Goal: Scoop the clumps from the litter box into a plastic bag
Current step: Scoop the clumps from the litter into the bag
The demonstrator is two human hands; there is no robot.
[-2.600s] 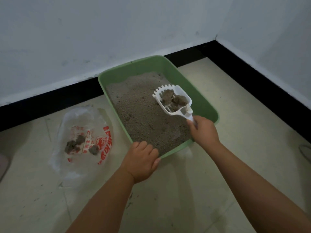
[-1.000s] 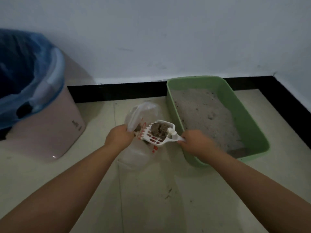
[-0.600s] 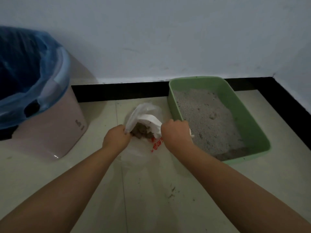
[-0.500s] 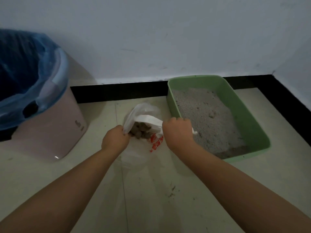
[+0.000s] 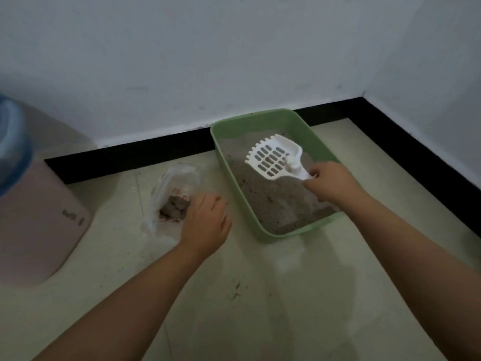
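1. The white scoop, tipped into the plastic bag half a second ago, is now back over the green litter box, empty.
2. The right hand grasps its handle.
3. The left hand has let go of the bag, fingers relaxed beside it.
4. The clumps lie inside the bag, left of the box; another pass probably follows.

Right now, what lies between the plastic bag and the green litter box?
In the head view, only bare floor tile at the far end; nearer, the left hand fills the gap between plastic bag and litter box.
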